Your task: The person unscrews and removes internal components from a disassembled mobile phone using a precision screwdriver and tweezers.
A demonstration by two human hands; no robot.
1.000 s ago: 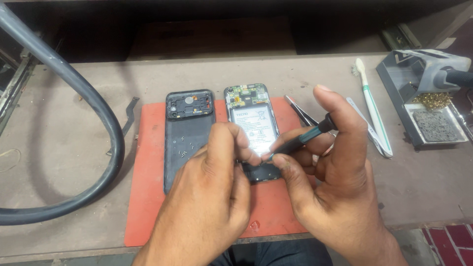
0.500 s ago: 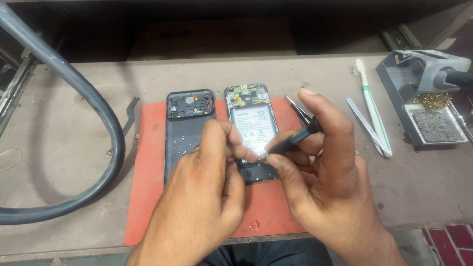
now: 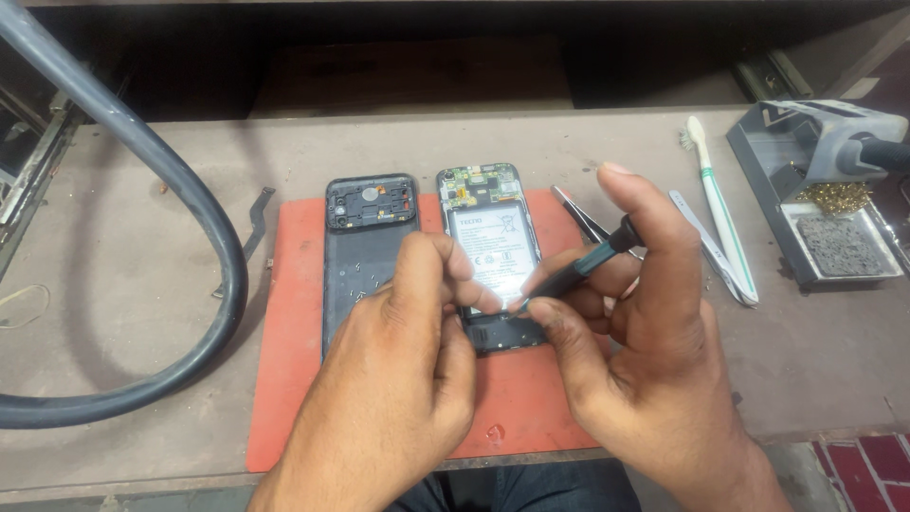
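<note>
The right hand point(image 3: 654, 351) is holding a small dark screwdriver point(image 3: 578, 270), its tip pointing down at the bottom part of the open phone point(image 3: 488, 251). The left hand point(image 3: 408, 379) is pinching the phone's lower edge with its fingers. The phone is lying on a red mat point(image 3: 294, 360) on the table point(image 3: 142, 190), just beside its black back cover point(image 3: 365, 246)

Worn grey-brown workbench point(image 3: 142, 313), scuffed and dusty, lit evenly from above. Dark recess point(image 3: 408, 66) beyond the far edge. Thick grey hose point(image 3: 204, 213) looping over the left side. Red mat point(image 3: 289, 379) near the front edge. Soldering stand point(image 3: 825, 199) at the far right corner, toothbrush point(image 3: 725, 228) and tweezers point(image 3: 706, 251) beside it. Red tiled floor point(image 3: 867, 469) below the right front corner.
</note>
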